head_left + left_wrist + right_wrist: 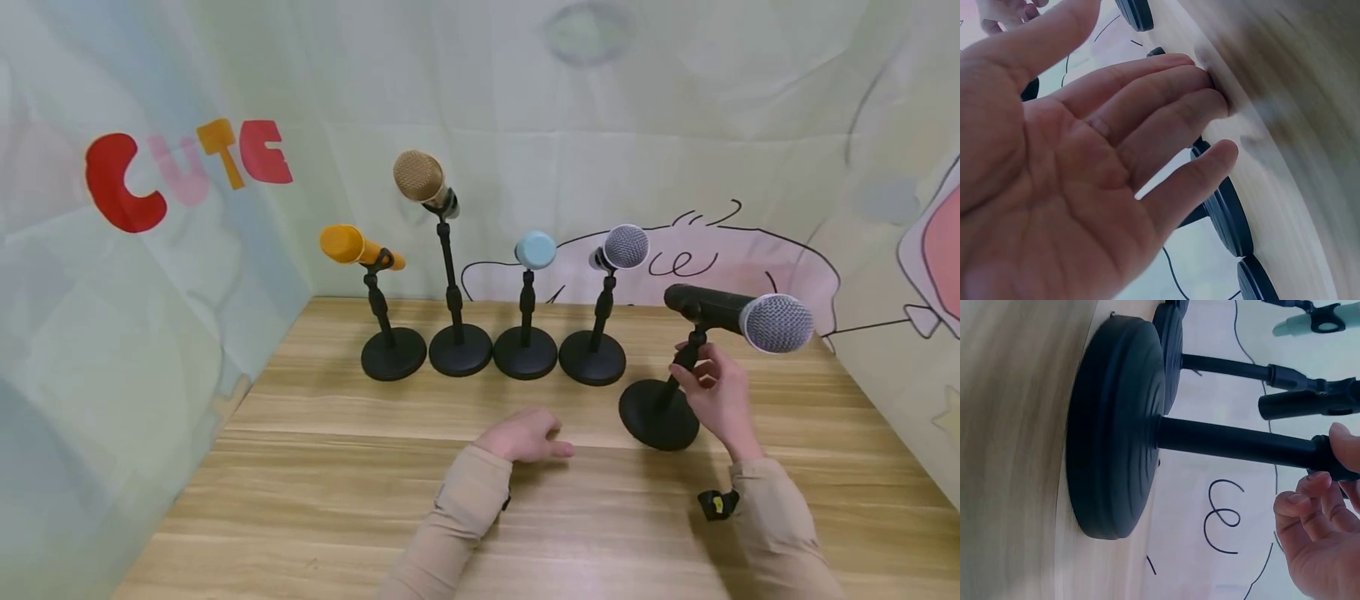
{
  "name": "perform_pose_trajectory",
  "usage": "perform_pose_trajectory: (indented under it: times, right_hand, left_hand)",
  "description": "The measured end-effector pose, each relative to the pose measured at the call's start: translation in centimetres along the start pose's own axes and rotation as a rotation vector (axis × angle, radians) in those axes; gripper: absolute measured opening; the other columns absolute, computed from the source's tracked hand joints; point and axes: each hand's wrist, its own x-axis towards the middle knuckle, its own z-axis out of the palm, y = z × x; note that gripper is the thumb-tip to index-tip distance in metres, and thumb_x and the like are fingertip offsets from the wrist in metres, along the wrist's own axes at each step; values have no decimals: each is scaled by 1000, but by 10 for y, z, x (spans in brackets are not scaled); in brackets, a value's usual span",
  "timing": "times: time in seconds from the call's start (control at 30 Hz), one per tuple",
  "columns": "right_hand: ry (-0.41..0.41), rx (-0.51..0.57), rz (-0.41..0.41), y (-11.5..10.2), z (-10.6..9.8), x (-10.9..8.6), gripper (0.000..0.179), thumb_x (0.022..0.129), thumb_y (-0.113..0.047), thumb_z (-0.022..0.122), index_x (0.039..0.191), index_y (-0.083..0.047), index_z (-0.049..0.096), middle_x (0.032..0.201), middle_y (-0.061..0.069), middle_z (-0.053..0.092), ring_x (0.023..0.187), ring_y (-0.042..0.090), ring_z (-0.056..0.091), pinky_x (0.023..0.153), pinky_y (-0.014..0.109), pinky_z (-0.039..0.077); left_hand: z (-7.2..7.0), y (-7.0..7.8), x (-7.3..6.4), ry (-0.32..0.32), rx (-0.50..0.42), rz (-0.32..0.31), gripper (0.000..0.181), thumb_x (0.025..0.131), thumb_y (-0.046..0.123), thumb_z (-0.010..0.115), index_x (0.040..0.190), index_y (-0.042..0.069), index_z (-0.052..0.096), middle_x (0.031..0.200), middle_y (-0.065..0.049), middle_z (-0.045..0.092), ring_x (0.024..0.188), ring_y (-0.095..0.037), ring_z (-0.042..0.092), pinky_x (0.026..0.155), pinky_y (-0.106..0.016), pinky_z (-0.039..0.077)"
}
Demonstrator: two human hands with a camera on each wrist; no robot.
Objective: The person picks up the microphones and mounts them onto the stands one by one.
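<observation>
At the right of the table, my right hand (717, 392) pinches the upper pole of a black desk microphone stand (660, 417) between thumb and fingers. A black microphone (772, 322) with a silver mesh head lies in that stand's clip, head to the right. In the right wrist view, the stand's round base (1116, 428) shows close by the tabletop, its pole running to the thumb and fingertips. My left hand (525, 435) is low over the middle of the table, holding nothing. Its palm and extended, slightly bent fingers (1154, 94) fill much of the left wrist view.
Along the back stand an orange microphone (352, 244), a taller gold one (420, 177), a light blue one (536, 250) and a silver-headed one (626, 247), each on a round black base. Behind the wooden table (315, 500) hangs a printed cloth (360, 83).
</observation>
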Motion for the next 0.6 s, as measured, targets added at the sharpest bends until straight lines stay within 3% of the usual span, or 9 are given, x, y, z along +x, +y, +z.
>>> perform_pose_trajectory:
  times: [0.2,0.6]
  right_hand:
    - [35,-23,11,12,2,11,28,89,10,67,116,11,61,104,30,67,66,-11,49,60,5,43]
    - [118,-30,46,24,13,32,25,91,8,65,116,10,64,108,30,68,64,-15,48,62,2,39]
  left_hand:
    - [-1,-2,1,-13,3,0,34,97,36,67,76,13,53,67,4,31,63,-12,36,58,-25,27]
    - [1,-1,1,10,19,9,44,97,34,68,67,15,41,63,5,28,58,-12,31,56,-24,25]
